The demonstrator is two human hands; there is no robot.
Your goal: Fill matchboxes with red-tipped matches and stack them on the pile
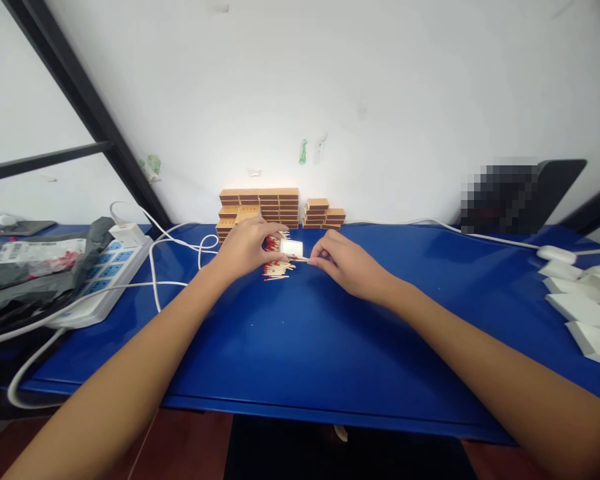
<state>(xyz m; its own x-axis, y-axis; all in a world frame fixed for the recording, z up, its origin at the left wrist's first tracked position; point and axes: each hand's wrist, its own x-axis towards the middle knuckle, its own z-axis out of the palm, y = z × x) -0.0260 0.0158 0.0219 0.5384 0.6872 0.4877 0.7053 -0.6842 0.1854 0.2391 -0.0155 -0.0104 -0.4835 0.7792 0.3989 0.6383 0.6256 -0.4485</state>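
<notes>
My left hand point(250, 250) is closed on a small white matchbox tray point(292, 247), gripping it between thumb and fingers. From the right, my right hand point(347, 263) pinches the end of a matchstick point(303, 259) at the tray's near edge. Whether more than one stick is in that pinch I cannot tell. Under and beside my left hand lies a loose pile of red-tipped matches point(278, 269), partly covered by the hand and the tray. Stacked matchboxes point(280, 200) stand just behind, the lower left ones partly hidden by my left hand.
A smaller stack of matchboxes point(316, 213) is near the wall. On the left lie a power strip point(113, 267), white cables and a grey plastic bag point(40, 267). White box-like pieces point(585, 300) and a dark tablet-like object point(555, 193) are on the right of the blue table point(305, 353).
</notes>
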